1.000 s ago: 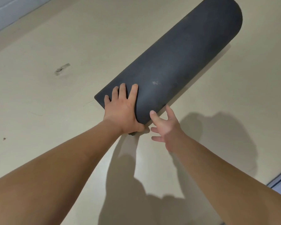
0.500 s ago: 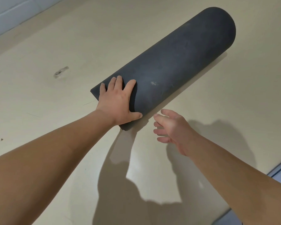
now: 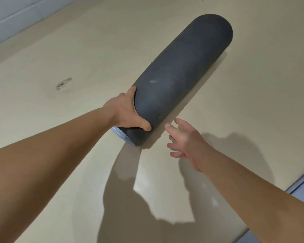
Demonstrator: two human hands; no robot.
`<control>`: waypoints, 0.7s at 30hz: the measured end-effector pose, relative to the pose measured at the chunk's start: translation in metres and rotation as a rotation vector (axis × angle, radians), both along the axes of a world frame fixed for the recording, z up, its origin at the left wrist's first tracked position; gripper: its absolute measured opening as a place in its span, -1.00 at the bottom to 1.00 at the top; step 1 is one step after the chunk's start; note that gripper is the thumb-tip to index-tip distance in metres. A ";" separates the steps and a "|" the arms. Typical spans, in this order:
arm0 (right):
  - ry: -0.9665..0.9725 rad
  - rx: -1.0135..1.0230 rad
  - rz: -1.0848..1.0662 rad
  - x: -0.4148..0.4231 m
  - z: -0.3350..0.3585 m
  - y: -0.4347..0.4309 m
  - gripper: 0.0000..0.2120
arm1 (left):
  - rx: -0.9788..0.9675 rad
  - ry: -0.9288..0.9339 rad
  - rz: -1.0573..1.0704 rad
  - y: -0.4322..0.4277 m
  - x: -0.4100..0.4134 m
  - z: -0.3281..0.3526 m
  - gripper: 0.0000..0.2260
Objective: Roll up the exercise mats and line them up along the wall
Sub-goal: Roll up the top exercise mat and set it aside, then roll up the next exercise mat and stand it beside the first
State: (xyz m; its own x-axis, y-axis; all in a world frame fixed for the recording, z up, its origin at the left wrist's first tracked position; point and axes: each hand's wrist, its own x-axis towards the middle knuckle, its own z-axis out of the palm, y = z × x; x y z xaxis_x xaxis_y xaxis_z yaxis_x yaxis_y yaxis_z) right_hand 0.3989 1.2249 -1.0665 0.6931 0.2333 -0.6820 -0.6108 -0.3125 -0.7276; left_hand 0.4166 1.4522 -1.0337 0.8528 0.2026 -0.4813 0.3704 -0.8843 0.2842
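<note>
A dark grey rolled exercise mat (image 3: 179, 76) lies on the beige floor, running from near centre up toward the top right. My left hand (image 3: 127, 111) grips its near end, fingers hidden behind the roll and thumb pressed on the near side. The near end shows a lighter grey spiral edge (image 3: 123, 136). My right hand (image 3: 184, 137) hovers just right of the near end, fingers spread, touching nothing.
The beige floor (image 3: 77, 172) spreads all around. A white wall base (image 3: 12, 18) runs along the top left corner. A small scuff mark (image 3: 63, 83) sits on the floor to the left. A pale grey strip (image 3: 302, 188) edges the floor at the lower right.
My left hand went from lying flat on top of the roll to wrapping around its near end. My right hand drew back from the mat and opened.
</note>
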 end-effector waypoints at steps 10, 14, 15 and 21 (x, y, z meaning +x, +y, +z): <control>-0.149 0.038 -0.188 -0.009 -0.027 0.063 -0.07 | -0.269 -0.051 0.067 0.030 -0.010 -0.015 0.19; -0.269 -0.052 -0.200 -0.017 -0.036 0.065 -0.08 | -0.096 -0.014 0.055 0.028 -0.018 -0.025 0.37; -0.289 -0.068 -0.201 -0.018 -0.036 0.065 -0.08 | -0.067 -0.013 0.047 0.027 -0.018 -0.026 0.38; -0.256 -0.173 -0.170 -0.016 -0.026 0.065 -0.09 | -0.005 0.003 0.042 0.026 -0.018 -0.023 0.40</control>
State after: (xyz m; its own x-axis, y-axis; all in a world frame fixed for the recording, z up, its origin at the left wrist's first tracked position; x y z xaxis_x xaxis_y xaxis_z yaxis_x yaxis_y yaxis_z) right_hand 0.3828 1.2904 -1.0924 0.8655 -0.0044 -0.5008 -0.4697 -0.3541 -0.8087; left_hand 0.3982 1.4785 -1.0569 0.8420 0.2359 -0.4852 0.4083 -0.8665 0.2873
